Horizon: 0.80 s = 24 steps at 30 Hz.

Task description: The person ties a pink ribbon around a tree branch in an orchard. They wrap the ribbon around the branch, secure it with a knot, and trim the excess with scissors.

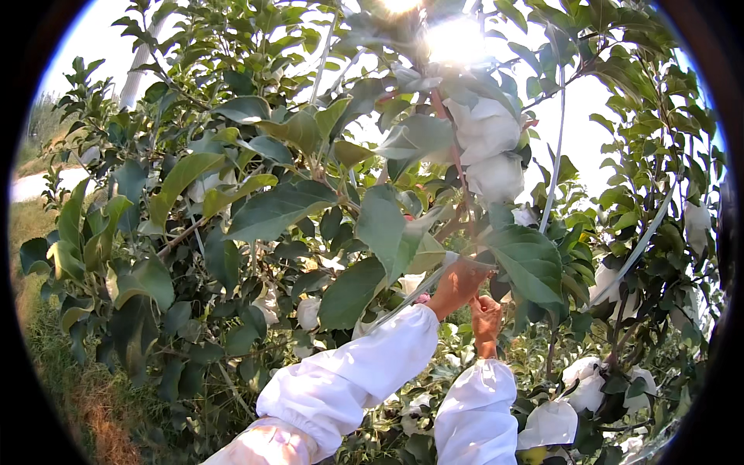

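Note:
My left hand reaches in among the leaves of a fruit tree, and a large green leaf hangs just to its right. Its fingertips are hidden, so I cannot tell what they hold. Just below and to the right is my right hand, its fingers curled; whatever may be in it is too small to make out. Both forearms wear white sleeve covers. A pale strap runs along the left wrist. Above the hands, two white bags hang beside a reddish branch.
More white bags hang at the lower right and lower left. A pale strap hangs down right of the branch. Leafy twigs crowd the left foreground. Bright sun glares from the top. Grass lies at far left.

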### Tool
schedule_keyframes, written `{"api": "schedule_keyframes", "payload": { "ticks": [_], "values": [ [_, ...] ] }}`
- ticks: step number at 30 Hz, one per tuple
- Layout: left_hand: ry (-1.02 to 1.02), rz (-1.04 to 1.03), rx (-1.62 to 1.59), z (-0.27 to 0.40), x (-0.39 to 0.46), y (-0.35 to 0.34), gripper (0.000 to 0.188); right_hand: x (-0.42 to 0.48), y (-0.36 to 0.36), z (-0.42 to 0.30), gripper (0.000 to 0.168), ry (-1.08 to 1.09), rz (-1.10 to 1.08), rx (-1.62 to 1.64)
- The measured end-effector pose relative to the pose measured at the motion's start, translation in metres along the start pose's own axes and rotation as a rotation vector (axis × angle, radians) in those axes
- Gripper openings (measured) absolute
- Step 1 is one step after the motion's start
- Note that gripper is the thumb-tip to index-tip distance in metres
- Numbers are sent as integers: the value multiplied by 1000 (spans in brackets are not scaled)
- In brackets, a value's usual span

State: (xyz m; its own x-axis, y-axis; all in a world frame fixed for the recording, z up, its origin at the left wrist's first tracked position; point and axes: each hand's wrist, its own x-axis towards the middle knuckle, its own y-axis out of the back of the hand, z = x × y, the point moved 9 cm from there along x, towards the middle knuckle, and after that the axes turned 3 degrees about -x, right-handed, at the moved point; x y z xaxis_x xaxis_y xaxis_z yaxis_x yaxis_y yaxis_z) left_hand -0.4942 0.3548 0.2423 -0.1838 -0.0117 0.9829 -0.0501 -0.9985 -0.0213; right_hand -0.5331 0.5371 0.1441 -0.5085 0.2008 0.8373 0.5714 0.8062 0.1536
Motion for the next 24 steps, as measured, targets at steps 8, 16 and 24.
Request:
{"api": "schedule_keyframes", "payload": {
  "ticks": [8,16,24],
  "values": [
    [586,-238,-529,-35,-15,-34,27,-36,18,-29,10,-259,-32,307],
    [637,-273,-651,-28,-16,-40,30,-34,41,-90,31,-102,-98,1172],
    [571,-197,-694,-44,-21,-31,28,-82,0,-122,8,-378,-142,1113]
  ]
}}
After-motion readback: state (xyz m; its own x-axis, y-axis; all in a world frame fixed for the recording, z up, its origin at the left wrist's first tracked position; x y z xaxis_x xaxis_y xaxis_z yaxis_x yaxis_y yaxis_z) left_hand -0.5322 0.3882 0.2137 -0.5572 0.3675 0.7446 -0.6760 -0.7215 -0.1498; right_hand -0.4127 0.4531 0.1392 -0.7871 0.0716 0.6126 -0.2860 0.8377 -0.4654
